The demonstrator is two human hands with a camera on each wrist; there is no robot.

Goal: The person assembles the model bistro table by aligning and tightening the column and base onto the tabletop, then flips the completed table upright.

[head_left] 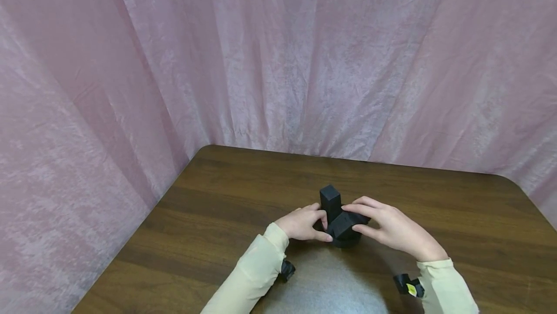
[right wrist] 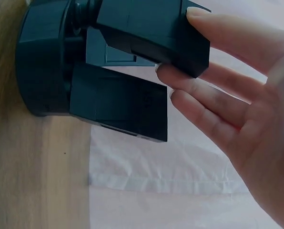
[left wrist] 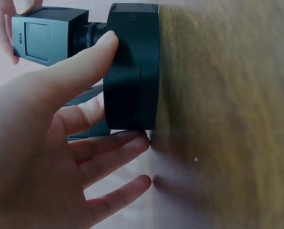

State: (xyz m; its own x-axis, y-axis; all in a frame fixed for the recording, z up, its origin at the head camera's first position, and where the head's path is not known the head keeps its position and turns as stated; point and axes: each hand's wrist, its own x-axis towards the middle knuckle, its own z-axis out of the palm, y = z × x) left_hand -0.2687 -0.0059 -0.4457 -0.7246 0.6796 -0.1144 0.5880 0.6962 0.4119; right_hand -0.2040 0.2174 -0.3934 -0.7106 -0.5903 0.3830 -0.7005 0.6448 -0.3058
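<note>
A black round base stands upright on the wooden table, with several black angular blocks set on threaded posts on its top. My left hand grips the base at its side, the thumb pressed near its upper rim. With thumb and fingers, my right hand pinches the end of one tilted block. Part of that block's thread shows between it and the base in the right wrist view. Another block sits beside it, and one tall block stands at the far side.
The brown wooden table has rounded far corners. Pink curtains hang behind it and along the left. A small black device is strapped at each wrist, one by the left sleeve and one by the right sleeve.
</note>
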